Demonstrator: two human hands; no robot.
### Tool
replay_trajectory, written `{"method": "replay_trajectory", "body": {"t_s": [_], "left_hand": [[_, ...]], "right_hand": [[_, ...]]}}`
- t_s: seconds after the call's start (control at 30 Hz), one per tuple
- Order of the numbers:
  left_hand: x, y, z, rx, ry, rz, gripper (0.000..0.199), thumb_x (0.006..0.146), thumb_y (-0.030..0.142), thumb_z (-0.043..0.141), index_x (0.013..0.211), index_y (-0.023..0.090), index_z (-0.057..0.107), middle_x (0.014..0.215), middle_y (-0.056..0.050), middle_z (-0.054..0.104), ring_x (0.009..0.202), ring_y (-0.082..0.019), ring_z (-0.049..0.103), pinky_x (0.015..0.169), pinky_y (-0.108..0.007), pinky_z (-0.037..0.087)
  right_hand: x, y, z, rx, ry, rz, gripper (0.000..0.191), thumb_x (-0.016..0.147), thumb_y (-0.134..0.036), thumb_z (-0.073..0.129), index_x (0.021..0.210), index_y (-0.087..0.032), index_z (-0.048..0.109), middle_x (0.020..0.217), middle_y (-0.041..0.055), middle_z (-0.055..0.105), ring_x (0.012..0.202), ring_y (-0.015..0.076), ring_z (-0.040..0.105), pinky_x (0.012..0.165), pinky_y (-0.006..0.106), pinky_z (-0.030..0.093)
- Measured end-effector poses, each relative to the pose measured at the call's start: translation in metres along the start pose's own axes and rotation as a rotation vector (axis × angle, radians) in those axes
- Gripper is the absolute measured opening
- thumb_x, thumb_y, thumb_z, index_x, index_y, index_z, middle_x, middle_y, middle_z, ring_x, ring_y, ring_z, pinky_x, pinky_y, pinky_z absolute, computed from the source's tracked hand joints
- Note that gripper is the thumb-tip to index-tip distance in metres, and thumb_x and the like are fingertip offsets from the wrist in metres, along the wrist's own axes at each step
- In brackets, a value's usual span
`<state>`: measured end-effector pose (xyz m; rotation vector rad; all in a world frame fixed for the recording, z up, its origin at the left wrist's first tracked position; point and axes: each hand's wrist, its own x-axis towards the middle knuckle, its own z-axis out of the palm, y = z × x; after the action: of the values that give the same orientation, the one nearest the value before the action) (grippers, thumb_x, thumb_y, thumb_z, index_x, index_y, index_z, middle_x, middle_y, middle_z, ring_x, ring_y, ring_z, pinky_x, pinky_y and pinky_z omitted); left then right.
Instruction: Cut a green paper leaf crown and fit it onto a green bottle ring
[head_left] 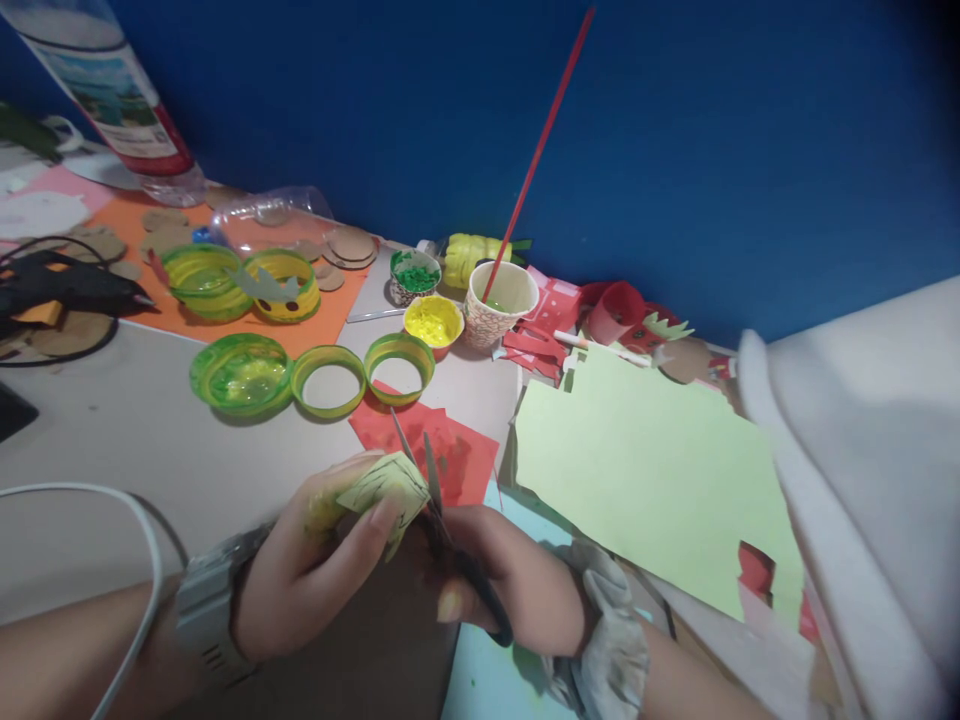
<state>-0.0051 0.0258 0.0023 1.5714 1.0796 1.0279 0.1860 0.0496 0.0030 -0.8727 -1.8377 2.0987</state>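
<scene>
My left hand (pixel 322 560) pinches a small pale green paper piece (pixel 386 485) with dark drawn lines; yellow-green paint stains the skin near the thumb. My right hand (pixel 499 580) is closed around the dark handles of the scissors (pixel 436 490). The scissor blades are parted and point away from me, right beside the paper's right edge. Beyond the blades lies red paper (pixel 457 450) with darker stains. Two green-and-yellow rings (pixel 328 382) and a round green piece (pixel 240 375) stand in a row behind my left hand.
At the right lies a large pale green sheet (pixel 652 470). A paper cup (pixel 491 315) holds a red stick, beside cups of yellow paint (pixel 433 322) and green paint (pixel 415 275). A bottle (pixel 124 110), a glue gun (pixel 60 285) and a white cable (pixel 150 560) are at the left.
</scene>
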Motion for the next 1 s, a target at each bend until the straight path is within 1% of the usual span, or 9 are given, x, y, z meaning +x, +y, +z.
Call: {"method": "replay_trajectory", "body": {"t_s": [0.2,0.33,0.57,0.63,0.73,0.8,0.83,0.93,1.0], "left_hand": [[-0.003,-0.004,0.001,-0.028,0.047,-0.011,0.030,0.096,0.021,0.043,0.066,0.020,0.044,0.061,0.003,0.046,0.057,-0.011,0.043,0.055,-0.023,0.039],[-0.006,-0.007,0.002,-0.045,0.021,-0.008,0.026,0.096,0.018,0.044,0.070,0.021,0.047,0.065,0.003,0.048,0.060,-0.010,0.045,0.057,-0.021,0.040],[-0.004,-0.008,0.001,-0.059,0.024,-0.018,0.024,0.095,0.015,0.045,0.072,0.021,0.047,0.065,0.005,0.042,0.058,-0.008,0.040,0.060,-0.018,0.040],[-0.006,-0.009,0.002,-0.072,0.030,-0.036,0.023,0.095,0.015,0.045,0.073,0.021,0.048,0.065,0.005,0.043,0.057,-0.008,0.040,0.059,-0.019,0.041],[-0.009,-0.012,0.003,-0.097,0.076,-0.062,0.028,0.095,0.021,0.044,0.068,0.020,0.048,0.061,0.004,0.044,0.056,-0.010,0.041,0.057,-0.021,0.042],[-0.012,-0.016,0.004,-0.111,0.116,-0.087,0.027,0.095,0.024,0.046,0.069,0.020,0.052,0.061,0.002,0.049,0.058,-0.012,0.045,0.056,-0.023,0.043],[-0.013,-0.018,0.004,-0.116,0.130,-0.097,0.024,0.095,0.024,0.047,0.074,0.021,0.057,0.065,0.001,0.054,0.060,-0.013,0.048,0.056,-0.023,0.044],[-0.017,-0.022,0.003,-0.107,0.147,-0.098,0.018,0.095,0.024,0.047,0.097,0.024,0.065,0.088,-0.001,0.067,0.070,-0.014,0.054,0.058,-0.023,0.045],[-0.018,-0.023,0.002,-0.107,0.138,-0.082,0.020,0.096,0.024,0.046,0.093,0.024,0.066,0.086,0.000,0.066,0.072,-0.014,0.054,0.061,-0.023,0.045]], "right_hand": [[0.001,-0.001,0.002,0.018,0.057,0.011,0.064,0.070,-0.082,0.050,0.076,-0.019,0.051,0.067,-0.0007,0.044,0.060,0.0123,0.035,0.054,0.026,0.034],[0.001,0.001,0.001,0.019,0.016,-0.032,0.061,0.074,-0.077,0.053,0.081,-0.017,0.057,0.070,-0.0003,0.046,0.063,0.0125,0.040,0.058,0.025,0.039],[0.001,0.002,-0.001,0.013,0.015,-0.050,0.061,0.075,-0.074,0.053,0.088,-0.015,0.062,0.073,0.0002,0.050,0.064,0.0120,0.042,0.059,0.024,0.041],[0.001,0.002,0.000,0.008,0.013,-0.092,0.059,0.077,-0.072,0.054,0.087,-0.015,0.061,0.072,-0.0001,0.049,0.062,0.0114,0.041,0.059,0.023,0.042],[0.002,0.002,0.000,-0.023,0.023,-0.108,0.058,0.078,-0.071,0.053,0.086,-0.014,0.060,0.071,-0.0004,0.048,0.062,0.0112,0.042,0.063,0.024,0.043],[0.002,0.002,0.000,-0.030,0.022,-0.090,0.058,0.079,-0.071,0.053,0.086,-0.014,0.062,0.071,0.0001,0.050,0.065,0.0124,0.045,0.066,0.025,0.045],[0.002,0.001,0.000,-0.029,0.020,-0.081,0.059,0.078,-0.072,0.052,0.087,-0.014,0.062,0.072,0.0004,0.051,0.067,0.0131,0.047,0.067,0.025,0.045],[0.002,0.000,0.000,-0.041,0.025,-0.039,0.065,0.075,-0.076,0.050,0.089,-0.014,0.064,0.073,0.0014,0.055,0.067,0.0136,0.047,0.064,0.026,0.044],[0.002,-0.001,0.001,-0.062,0.034,-0.010,0.068,0.074,-0.078,0.049,0.090,-0.013,0.063,0.075,0.0022,0.057,0.066,0.0137,0.047,0.063,0.026,0.042]]}}
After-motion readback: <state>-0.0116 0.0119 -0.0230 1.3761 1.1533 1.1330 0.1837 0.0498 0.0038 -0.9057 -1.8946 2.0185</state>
